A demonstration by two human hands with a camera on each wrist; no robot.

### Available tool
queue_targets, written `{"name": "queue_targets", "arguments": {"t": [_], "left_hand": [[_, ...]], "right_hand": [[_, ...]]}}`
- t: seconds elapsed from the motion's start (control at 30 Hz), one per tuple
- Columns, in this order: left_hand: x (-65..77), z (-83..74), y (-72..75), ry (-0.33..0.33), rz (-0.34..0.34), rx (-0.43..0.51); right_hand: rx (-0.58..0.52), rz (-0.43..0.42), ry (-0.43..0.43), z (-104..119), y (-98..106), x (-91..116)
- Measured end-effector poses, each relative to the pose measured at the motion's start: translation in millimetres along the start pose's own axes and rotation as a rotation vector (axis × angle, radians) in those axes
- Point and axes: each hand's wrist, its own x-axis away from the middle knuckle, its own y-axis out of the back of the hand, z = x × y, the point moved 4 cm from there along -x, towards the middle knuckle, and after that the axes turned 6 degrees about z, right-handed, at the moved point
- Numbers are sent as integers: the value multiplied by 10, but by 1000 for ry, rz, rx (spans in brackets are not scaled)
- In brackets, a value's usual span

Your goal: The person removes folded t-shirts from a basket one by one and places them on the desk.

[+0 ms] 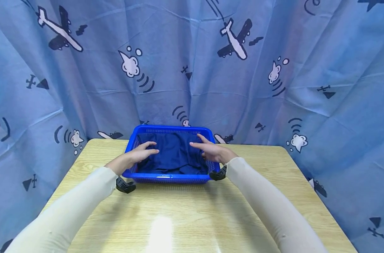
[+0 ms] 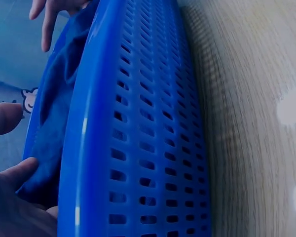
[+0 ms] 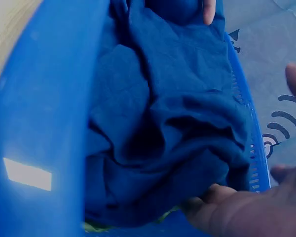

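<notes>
A dark blue cloth (image 1: 173, 151) lies crumpled inside a blue plastic basket (image 1: 171, 176) with slotted walls. My left hand (image 1: 138, 154) reaches over the basket's left side, its fingers loosely extended above the cloth. At the right end, my right hand (image 1: 212, 150) points inward with thumb and index finger spread apart. Its lower fingers (image 3: 219, 193) touch the cloth's edge in the right wrist view, while the rest of that hand stays off the fabric. A bit of something yellow-green (image 3: 94, 227) shows under the cloth there; most of it is hidden.
The basket stands near the far edge of a light wood-grain table (image 1: 179, 211). Behind and around the table hangs a blue curtain (image 1: 192, 70) printed with planes. Dark straps (image 1: 125, 185) are worn at both wrists, below the white sleeves.
</notes>
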Motion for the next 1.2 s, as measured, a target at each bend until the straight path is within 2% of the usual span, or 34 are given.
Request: {"name": "queue_targets", "arguments": {"t": [0.13, 0.27, 0.4, 0.53, 0.63, 0.7, 0.87, 1.07, 1.2], "left_hand": [[-24, 7, 1, 12, 5, -20], [-46, 2, 21, -8, -15, -59], [-56, 13, 46, -22, -14, -100], [-65, 33, 45, -16, 42, -142], [-77, 46, 49, -28, 68, -181], [-79, 54, 67, -43, 56, -192], [-40, 53, 132, -81, 15, -156], [45, -41, 200, -117, 4, -76], [90, -102, 247, -158, 10, -32]], "right_hand": [[-25, -10, 2, -10, -9, 3], [-20, -5, 25, 0, -19, -29], [94, -9, 1, -2, -45, -90], [221, 5, -54, -21, -90, -145], [263, -2, -53, -21, -92, -175], [270, -20, -34, -12, -72, -178], [251, -29, 17, 18, -18, -124], [188, -2, 97, 103, 43, -12], [224, -19, 116, 154, 120, 78]]}}
